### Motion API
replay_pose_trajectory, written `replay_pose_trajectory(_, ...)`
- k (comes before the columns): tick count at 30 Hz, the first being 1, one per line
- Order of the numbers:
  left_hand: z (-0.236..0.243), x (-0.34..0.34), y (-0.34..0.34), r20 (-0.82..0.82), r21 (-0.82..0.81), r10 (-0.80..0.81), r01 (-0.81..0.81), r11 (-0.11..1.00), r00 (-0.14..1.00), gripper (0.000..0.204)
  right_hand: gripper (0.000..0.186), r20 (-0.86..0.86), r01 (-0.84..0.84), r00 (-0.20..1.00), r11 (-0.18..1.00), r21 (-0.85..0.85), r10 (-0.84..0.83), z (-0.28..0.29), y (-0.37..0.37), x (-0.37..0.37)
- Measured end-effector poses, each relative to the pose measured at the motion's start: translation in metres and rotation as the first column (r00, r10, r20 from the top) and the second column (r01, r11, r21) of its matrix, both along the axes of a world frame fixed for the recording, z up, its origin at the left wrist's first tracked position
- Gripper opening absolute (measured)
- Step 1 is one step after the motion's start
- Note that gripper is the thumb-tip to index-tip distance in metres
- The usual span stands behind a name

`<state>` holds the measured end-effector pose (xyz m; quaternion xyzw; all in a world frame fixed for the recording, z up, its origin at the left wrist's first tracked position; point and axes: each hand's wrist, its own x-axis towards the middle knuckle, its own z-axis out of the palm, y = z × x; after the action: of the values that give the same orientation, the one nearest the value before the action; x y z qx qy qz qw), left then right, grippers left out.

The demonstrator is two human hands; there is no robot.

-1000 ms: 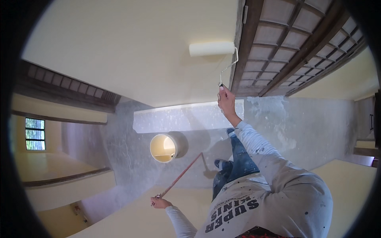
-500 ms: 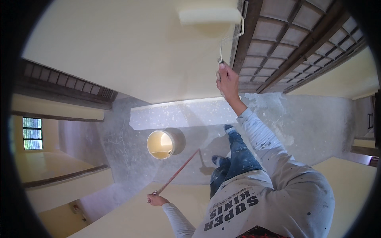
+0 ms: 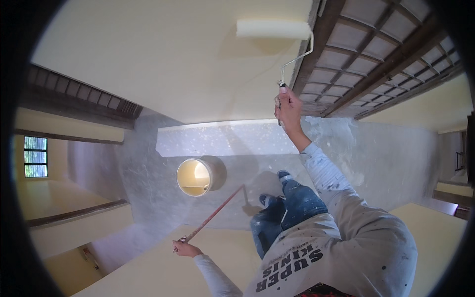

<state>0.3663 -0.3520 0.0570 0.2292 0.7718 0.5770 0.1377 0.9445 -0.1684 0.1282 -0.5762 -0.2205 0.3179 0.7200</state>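
Observation:
My right hand (image 3: 288, 111) is closed round the handle of a paint roller (image 3: 272, 29), whose pale yellow cover lies against the wall (image 3: 163, 59) near a wooden frame. The roller's thin wire arm bends down from the right end of the cover to my fist. Low on the left, my left hand (image 3: 186, 247) grips the upper end of a reddish pole (image 3: 213, 216). The pole's other end slants down toward the floor near my feet; whether it touches is hard to tell. A bucket (image 3: 210, 173) with pale yellow paint inside stands on the floor between the pole and the wall.
A pale, paint-spotted sheet (image 3: 217, 141) lies along the wall's foot. Dark wooden lattice panels (image 3: 341, 54) border the wall on the right. The floor (image 3: 143, 183) is grey concrete. On the far left is a barred window (image 3: 36, 157), and beside it yellow walls with dark beams.
The roller and my right hand have shifted right and slightly down across the wall. My left hand has moved a little left with the pole. The bucket appears slightly up and left.

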Motion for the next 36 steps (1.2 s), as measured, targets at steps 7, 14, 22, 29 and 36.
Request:
replay_pose_trajectory(7,-0.019,0.036,0.051,-0.027,0.243,0.058,-0.05,0.969,0.998,0.04,0.041,0.077,0.017,0.997,0.995,0.096,-0.025,-0.05,0.019,0.01)
replay_pose_trajectory(14,-0.058,0.046,0.121,-0.104,0.424,-0.016,0.059,0.904,0.994,0.037,0.04,0.231,0.02,0.972,0.999,0.043,-0.03,-0.228,0.021,0.024)
replay_pose_trajectory(22,-0.066,0.013,0.154,-0.196,0.577,0.019,0.1,0.81,0.98,0.03,0.05,0.284,-0.006,0.954,0.946,0.324,-0.091,-0.27,0.06,0.032)
replay_pose_trajectory(29,-0.097,0.016,0.139,-0.139,0.725,-0.21,0.244,0.645,0.968,0.016,0.048,0.39,-0.115,0.916,0.866,0.486,-0.097,-0.192,0.08,0.057)
replay_pose_trajectory(36,-0.098,-0.004,0.127,-0.135,0.733,-0.215,0.243,0.635,0.967,0.023,0.043,0.354,-0.157,0.933,0.816,0.556,-0.061,-0.115,0.085,0.067)
